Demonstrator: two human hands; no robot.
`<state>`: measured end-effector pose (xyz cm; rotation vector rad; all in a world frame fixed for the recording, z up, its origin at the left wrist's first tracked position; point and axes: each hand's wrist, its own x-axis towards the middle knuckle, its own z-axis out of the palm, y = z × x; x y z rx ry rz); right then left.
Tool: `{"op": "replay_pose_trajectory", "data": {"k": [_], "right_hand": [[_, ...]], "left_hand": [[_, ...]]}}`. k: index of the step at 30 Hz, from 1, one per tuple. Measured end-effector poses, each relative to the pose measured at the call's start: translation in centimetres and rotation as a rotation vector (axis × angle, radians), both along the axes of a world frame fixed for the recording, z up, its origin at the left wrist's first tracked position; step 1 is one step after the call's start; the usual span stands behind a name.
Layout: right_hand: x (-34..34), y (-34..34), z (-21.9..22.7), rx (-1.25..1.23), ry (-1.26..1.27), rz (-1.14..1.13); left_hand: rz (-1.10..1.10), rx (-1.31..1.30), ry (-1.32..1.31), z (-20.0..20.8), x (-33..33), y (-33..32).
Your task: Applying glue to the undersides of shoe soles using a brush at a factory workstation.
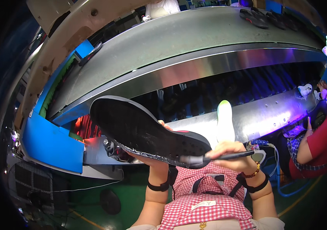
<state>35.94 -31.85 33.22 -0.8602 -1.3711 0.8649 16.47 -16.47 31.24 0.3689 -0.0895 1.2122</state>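
Note:
A large black shoe sole (pixel 140 132) is tilted in front of me, its hollow inner face showing, with a row of small dents at the right end. Along its near rim runs a shiny, wet-looking streak. My left hand (pixel 165 125) grips it from behind and below; most of that hand is hidden, with fingertips showing over the far edge. In my right hand (pixel 232 153) is a brush (pixel 234 155) with a dark handle, its bristles against the near rim toward the sole's right end. Beyond, a white sole-shaped piece (pixel 225 120) with a yellow-green tip lies on the metal ledge.
A grey conveyor belt (pixel 163 42) curves across the far side, carrying dark shoe parts (pixel 255 18) at right and one (pixel 90 53) at left. Under it is a dark recess with reddish light at left. A person in red (pixel 316 145) sits at right; another (pixel 163 8) is across.

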Motion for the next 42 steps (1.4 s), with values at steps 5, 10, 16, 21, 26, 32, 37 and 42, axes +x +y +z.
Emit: {"op": "replay_pose_trajectory", "data": {"k": [5,10,16,21,26,32,37,42], "right_hand": [[0.8,-0.3,-0.9,0.051,-0.19,0.132],[1.2,-0.6,-1.4,-0.112,-0.065,0.026],[1.5,-0.6,-1.6,-0.115,0.013,0.18],[1.1,-0.7,-1.6,-0.213,0.183,0.029],[-2.1,-0.5,-0.9,-0.299,0.579,0.01],[-0.9,-0.7,1.1,0.016,-0.211,0.043],[0.6,0.5,1.6,-0.018,-0.294,0.094],[1.3,1.1,2.4,0.035,-0.312,0.415]], "left_hand": [[0.064,0.213,0.12,0.4,-0.2,0.4],[0.057,0.016,0.096,0.7,0.0,0.1],[-0.061,0.143,0.123,1.6,-0.1,-0.1],[0.025,0.07,0.157,3.3,0.4,0.0],[-0.015,0.131,0.231,1.1,2.1,-4.2],[-0.275,0.18,0.474,-3.5,0.4,-2.4],[-0.483,0.204,0.405,-2.7,-0.3,-2.0],[-0.694,0.14,0.447,0.5,-0.9,-1.3]]}}
